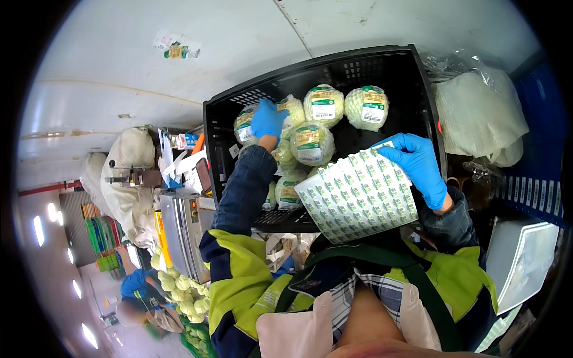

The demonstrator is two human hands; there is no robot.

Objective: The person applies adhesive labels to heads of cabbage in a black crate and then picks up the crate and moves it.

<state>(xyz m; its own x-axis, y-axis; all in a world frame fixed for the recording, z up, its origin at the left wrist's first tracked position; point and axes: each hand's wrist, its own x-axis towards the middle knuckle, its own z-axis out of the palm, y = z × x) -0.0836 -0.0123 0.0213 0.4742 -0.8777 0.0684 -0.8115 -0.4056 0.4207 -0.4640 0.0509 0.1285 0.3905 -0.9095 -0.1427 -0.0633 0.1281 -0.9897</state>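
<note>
My left hand [269, 120], in a blue glove, reaches into a black plastic crate [313, 59] and touches the upper left wrapped cabbages; whether it grips one is unclear. Several round pale green cabbages in foam netting, such as the one in the middle [312, 144], lie in the crate with labels facing up. Two more, one of them at the right [367, 107], sit along the far side. My right hand [414, 163], gloved in blue too, pinches the upper right edge of a sheet of small green-and-white stickers [358, 192]. The sheet covers the crate's near right part.
Left of the crate stand a metal machine [181, 232] and a pile of unwrapped cabbages [186, 291]. A co-worker in blue [136, 286] bends beyond it. At the right are a pale sack [479, 118], a blue crate [541, 134] and a white box [519, 264]. A wall borders the crate's far side.
</note>
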